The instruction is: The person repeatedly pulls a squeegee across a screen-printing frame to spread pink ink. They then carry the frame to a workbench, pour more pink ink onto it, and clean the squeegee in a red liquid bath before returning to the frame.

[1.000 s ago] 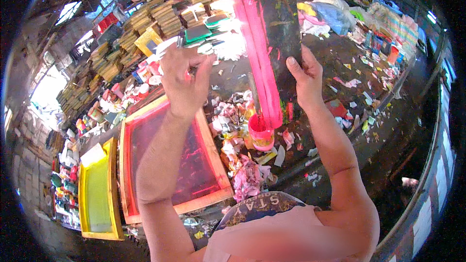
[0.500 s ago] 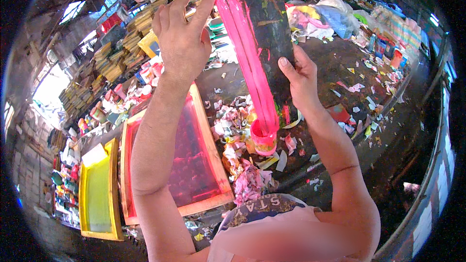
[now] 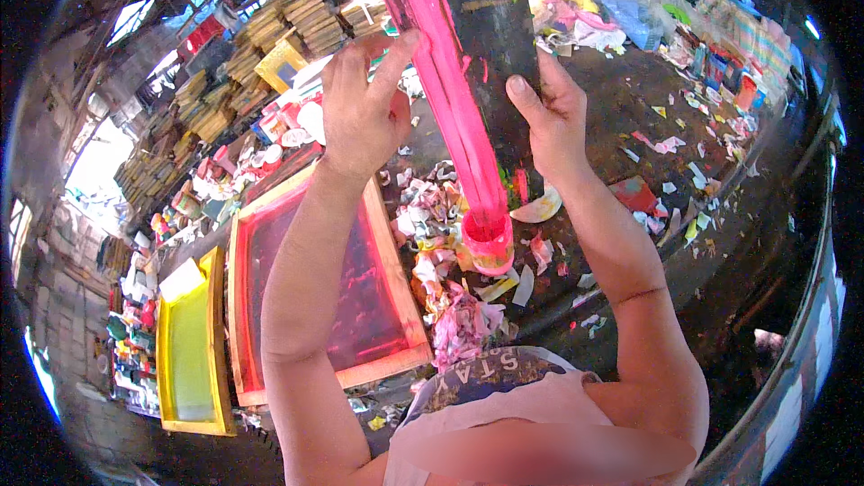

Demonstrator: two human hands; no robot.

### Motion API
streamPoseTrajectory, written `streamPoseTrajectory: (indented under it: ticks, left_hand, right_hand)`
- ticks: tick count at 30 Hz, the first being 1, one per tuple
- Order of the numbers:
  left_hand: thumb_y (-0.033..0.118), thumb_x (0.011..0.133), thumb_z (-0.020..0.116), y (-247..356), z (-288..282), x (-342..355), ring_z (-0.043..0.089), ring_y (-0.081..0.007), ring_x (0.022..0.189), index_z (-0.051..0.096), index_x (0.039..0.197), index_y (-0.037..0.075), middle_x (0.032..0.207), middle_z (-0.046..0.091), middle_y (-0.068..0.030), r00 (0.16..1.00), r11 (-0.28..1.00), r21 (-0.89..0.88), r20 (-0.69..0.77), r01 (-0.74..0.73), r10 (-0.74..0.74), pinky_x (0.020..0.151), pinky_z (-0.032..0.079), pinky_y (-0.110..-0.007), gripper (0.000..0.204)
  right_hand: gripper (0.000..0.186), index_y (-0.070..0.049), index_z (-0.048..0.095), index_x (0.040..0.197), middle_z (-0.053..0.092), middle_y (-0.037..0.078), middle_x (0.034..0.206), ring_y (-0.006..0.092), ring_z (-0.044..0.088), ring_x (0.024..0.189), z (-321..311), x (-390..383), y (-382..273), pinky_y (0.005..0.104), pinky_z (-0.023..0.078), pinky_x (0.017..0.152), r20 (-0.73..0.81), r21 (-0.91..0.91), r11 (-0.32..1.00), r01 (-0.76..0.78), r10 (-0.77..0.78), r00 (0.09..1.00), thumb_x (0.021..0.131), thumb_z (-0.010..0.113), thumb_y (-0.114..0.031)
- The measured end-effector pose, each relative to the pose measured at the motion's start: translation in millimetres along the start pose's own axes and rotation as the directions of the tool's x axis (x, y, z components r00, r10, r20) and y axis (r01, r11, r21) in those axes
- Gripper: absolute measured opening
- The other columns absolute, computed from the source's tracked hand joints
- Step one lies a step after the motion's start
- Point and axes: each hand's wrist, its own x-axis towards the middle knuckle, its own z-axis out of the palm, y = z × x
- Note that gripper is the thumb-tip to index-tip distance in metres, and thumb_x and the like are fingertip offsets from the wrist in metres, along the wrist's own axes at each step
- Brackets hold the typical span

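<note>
Gripping the dark board by its right edge, the right hand holds it tilted above a pink tub; the left hand, loosely spread, seems to touch the board's pink-coated strip.

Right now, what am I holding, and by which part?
Your right grip holds the dark board by its right edge. Your left grip is at the pink left edge; whether it holds, I can't tell.
</note>
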Motion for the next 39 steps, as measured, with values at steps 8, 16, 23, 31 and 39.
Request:
streamPoseTrajectory:
  ticks: [8,16,23,31,39]
  left_hand:
    - [0.003,0.073,0.078,30,27,-77,0.064,-0.0387,0.118,0.067,0.146,0.033,0.131,0.064,-0.0139,0.985,0.997,-0.079,0.172,0.020,-0.006,0.101,0.052,-0.056,0.079]
    - [0.010,0.077,0.079,65,42,-159,0.064,-0.0453,0.125,0.068,0.142,0.042,0.150,0.057,-0.0198,0.924,0.989,-0.131,0.381,0.073,-0.017,0.110,0.053,-0.061,0.073]
    - [0.013,0.078,0.083,98,35,-191,0.052,-0.0491,0.145,0.071,0.146,0.034,0.163,0.046,-0.0250,0.803,0.972,-0.166,0.595,0.168,-0.037,0.120,0.046,-0.061,0.072]
    - [0.014,0.071,0.091,99,35,-211,0.046,-0.0386,0.153,0.078,0.124,0.019,0.158,0.053,-0.0124,0.780,0.916,-0.319,0.626,0.245,0.009,0.127,0.037,-0.060,0.055]
    - [0.006,0.077,0.087,63,13,-162,0.050,-0.0401,0.149,0.071,0.136,0.012,0.150,0.060,-0.0147,0.895,0.970,-0.168,0.438,0.174,-0.085,0.123,0.040,-0.057,0.061]
  right_hand:
    - [0.038,0.001,0.066,0.144,0.076,0.005,0.127,0.0117,0.069,0.112,-1,9,3,0.0316,0.056,0.101,-0.049,0.128,0.992,0.019,-0.013,0.999,0.108,0.070,-0.011]
    - [0.035,0.000,0.067,0.141,0.077,0.005,0.126,0.0128,0.070,0.111,-14,10,9,0.0329,0.055,0.102,-0.074,0.213,0.977,0.007,0.009,0.997,0.109,0.068,-0.011]
    - [0.038,0.000,0.065,0.147,0.075,0.004,0.133,0.0123,0.069,0.116,-27,9,17,0.0308,0.053,0.103,-0.071,0.176,0.976,0.130,-0.119,0.990,0.110,0.067,-0.012]
    - [0.047,0.002,0.058,0.153,0.072,0.004,0.136,0.0125,0.068,0.118,-34,7,13,0.0309,0.053,0.103,-0.051,0.199,0.972,0.128,-0.120,0.991,0.112,0.067,-0.016]
    - [0.035,0.000,0.067,0.142,0.074,0.002,0.126,0.0109,0.066,0.113,-29,-7,11,0.0312,0.053,0.103,-0.129,0.054,0.998,0.022,-0.015,0.992,0.108,0.070,-0.009]
